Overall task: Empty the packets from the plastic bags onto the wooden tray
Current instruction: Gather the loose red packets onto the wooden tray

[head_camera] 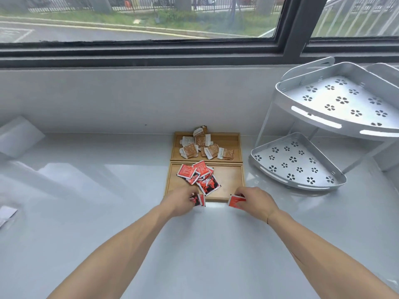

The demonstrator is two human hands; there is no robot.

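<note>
White glossy countertop (pixel 108 190) under a dark-framed window (pixel 151 50); road, grass and a fence outside. Two wooden trays end to end at centre: far tray (pixel 234 145) at 12 o'clock, near tray (pixel 232 180) just below it, edges touching. Far tray holds seven brown-and-white packets (pixel 200 145), loosely piled, one propped on the back rim. Near tray holds a heap of red packets (pixel 198 175), overlapping, roughly seven; exact count unclear. Two more red packets in hand at the near tray's front edge: left hand (pixel 179 201) pinches one red-and-black packet (pixel 199 200) with curled fingers; right hand (pixel 255 201) pinches one red packet (pixel 236 201), fingers curled over its top edge. One two-tier white corner shelf (pixel 336 117) at 2 o'clock, perforated with flower cutouts, well apart from the trays. At 9 o'clock, near the frame edge, something flat, clear and white (pixel 7 213) on the counter; too blurred to identify.
</note>
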